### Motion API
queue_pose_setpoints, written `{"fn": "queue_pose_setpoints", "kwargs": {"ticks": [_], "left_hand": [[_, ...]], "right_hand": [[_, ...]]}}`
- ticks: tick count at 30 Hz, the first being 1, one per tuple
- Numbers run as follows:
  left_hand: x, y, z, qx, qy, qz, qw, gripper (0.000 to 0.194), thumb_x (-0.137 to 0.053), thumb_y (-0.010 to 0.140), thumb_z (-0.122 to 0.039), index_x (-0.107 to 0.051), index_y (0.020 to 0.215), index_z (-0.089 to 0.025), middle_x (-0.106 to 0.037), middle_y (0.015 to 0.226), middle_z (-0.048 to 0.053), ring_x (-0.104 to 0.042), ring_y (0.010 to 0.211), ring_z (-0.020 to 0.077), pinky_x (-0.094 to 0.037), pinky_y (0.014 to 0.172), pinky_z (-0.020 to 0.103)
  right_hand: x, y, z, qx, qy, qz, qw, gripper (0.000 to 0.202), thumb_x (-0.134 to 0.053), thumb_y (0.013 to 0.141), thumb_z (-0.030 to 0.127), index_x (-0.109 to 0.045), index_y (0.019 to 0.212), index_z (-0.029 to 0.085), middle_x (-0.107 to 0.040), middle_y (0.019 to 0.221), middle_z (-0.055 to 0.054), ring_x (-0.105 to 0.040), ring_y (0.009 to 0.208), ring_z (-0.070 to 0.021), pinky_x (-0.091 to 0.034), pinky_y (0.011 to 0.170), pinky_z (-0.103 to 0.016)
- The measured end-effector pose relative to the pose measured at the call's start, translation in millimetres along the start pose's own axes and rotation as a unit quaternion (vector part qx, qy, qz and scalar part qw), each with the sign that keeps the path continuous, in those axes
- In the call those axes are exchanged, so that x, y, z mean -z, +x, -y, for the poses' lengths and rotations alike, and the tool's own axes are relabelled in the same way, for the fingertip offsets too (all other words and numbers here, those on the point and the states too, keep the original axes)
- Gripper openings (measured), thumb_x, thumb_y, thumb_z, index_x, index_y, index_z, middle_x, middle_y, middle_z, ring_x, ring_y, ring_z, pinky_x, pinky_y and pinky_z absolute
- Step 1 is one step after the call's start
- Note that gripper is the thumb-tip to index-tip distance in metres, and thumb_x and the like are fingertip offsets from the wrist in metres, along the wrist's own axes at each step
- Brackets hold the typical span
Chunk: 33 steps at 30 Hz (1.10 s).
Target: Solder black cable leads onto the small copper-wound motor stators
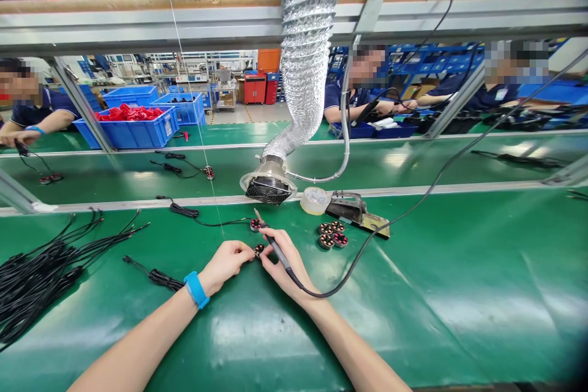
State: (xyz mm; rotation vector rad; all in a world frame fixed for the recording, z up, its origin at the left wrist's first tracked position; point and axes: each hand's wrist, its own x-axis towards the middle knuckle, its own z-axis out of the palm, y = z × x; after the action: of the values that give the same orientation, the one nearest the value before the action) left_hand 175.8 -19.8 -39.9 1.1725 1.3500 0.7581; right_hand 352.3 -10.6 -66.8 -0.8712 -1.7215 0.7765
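Note:
Between my hands, near the middle of the green table, is a small round coil part. My left hand, with a blue band at the wrist, pinches at its left side; a wire end there is too small to make out. My right hand holds a soldering iron across its fingers, tip up and to the left, while its fingertips touch the coil part's right side. Just above lies another coil part joined to a black cable. Several coil parts sit together to the right.
A fan hood hangs over the table from a silver duct. Right of it are a tape roll and a tape dispenser. Black cables pile up at left. The iron's cord arcs rightward. People work across the table.

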Motion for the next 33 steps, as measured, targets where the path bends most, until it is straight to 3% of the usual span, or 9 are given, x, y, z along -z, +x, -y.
{"fn": "queue_pose_setpoints", "kwargs": {"ticks": [7, 10, 14, 18, 23, 33], "left_hand": [[-0.3, 1.3, 3.7, -0.004, 0.022, -0.005, 1.0, 0.036, -0.068, 0.075, -0.048, -0.065, 0.083, -0.014, -0.042, 0.06, -0.008, -0.025, 0.048, 0.0061, -0.015, 0.045, 0.024], [-1.9, 0.1, 2.3, -0.008, 0.028, -0.008, 1.0, 0.037, -0.069, 0.075, -0.049, -0.065, 0.082, -0.013, -0.046, 0.062, -0.007, -0.027, 0.049, 0.0064, -0.017, 0.046, 0.024], [-4.1, -2.5, -1.7, -0.013, 0.051, -0.015, 0.999, 0.034, -0.067, 0.076, -0.046, -0.067, 0.083, -0.012, -0.049, 0.065, -0.005, -0.03, 0.052, 0.0069, -0.02, 0.049, 0.024], [-4.8, -4.4, -3.9, -0.006, 0.055, -0.014, 0.998, 0.034, -0.065, 0.077, -0.045, -0.067, 0.084, -0.012, -0.047, 0.064, -0.005, -0.029, 0.052, 0.007, -0.019, 0.05, 0.025], [-6.1, -5.7, -7.2, 0.004, 0.055, -0.019, 0.998, 0.033, -0.065, 0.077, -0.045, -0.066, 0.083, -0.012, -0.045, 0.064, -0.005, -0.028, 0.052, 0.007, -0.018, 0.05, 0.025], [-5.5, -5.9, -4.8, 0.0, 0.037, -0.011, 0.999, 0.038, -0.067, 0.075, -0.052, -0.065, 0.082, -0.014, -0.037, 0.058, -0.008, -0.023, 0.05, 0.0072, -0.015, 0.049, 0.025]], "right_hand": [[-1.6, 0.3, 3.0, -0.013, 0.007, -0.02, 1.0, 0.054, -0.056, 0.079, 0.008, -0.056, 0.129, 0.028, -0.055, 0.112, -0.003, -0.069, 0.074, -0.0106, -0.058, 0.08, -0.029], [2.2, 2.3, 9.9, -0.016, -0.003, -0.054, 0.998, 0.045, -0.06, 0.084, 0.014, -0.059, 0.127, 0.027, -0.06, 0.11, -0.004, -0.068, 0.074, -0.0118, -0.058, 0.078, -0.028], [11.4, 3.4, 20.5, -0.033, -0.029, -0.159, 0.986, 0.014, -0.059, 0.094, 0.03, -0.069, 0.098, 0.022, -0.07, 0.092, -0.003, -0.068, 0.078, -0.0163, -0.055, 0.074, -0.028], [16.9, -0.6, 25.7, -0.01, -0.031, -0.24, 0.97, 0.033, -0.053, 0.099, 0.034, -0.062, 0.07, 0.02, -0.066, 0.064, 0.0, -0.063, 0.06, -0.0152, -0.05, 0.059, -0.025], [16.3, -5.9, 27.5, 0.029, -0.031, -0.219, 0.975, 0.039, -0.049, 0.101, 0.03, -0.06, 0.064, 0.02, -0.061, 0.057, 0.001, -0.059, 0.051, -0.0128, -0.046, 0.054, -0.024], [13.8, -4.7, 28.5, 0.032, -0.043, -0.185, 0.981, 0.04, -0.047, 0.102, 0.032, -0.06, 0.066, 0.02, -0.061, 0.058, 0.001, -0.058, 0.052, -0.013, -0.047, 0.054, -0.025]]}}
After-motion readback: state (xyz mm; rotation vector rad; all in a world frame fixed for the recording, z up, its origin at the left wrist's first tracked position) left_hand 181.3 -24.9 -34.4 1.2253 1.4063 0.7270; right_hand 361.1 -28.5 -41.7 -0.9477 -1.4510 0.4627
